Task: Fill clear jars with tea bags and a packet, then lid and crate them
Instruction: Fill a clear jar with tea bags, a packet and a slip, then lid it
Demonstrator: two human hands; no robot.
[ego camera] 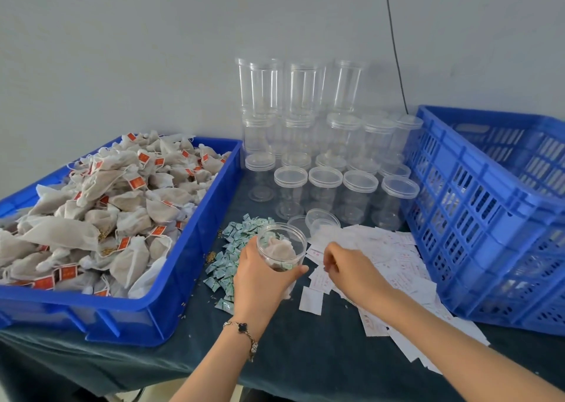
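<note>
My left hand (260,282) grips an open clear jar (281,244) above the table; tea bags and a small green packet lie inside it. My right hand (345,268) reaches onto the spread of white paper slips (397,267), fingers curled down at the slips; whether it holds one I cannot tell. A loose clear lid (322,220) lies just behind the jar. A heap of tea bags (101,206) with red tags fills the blue tray (195,242) on the left. Small green packets (232,249) lie scattered between tray and jar.
Several empty lidded clear jars (324,175) stand stacked against the wall behind. A tall blue slotted crate (489,218) stands at the right. A dark cloth (305,340) covers the table, and a black cable (394,44) runs down the wall.
</note>
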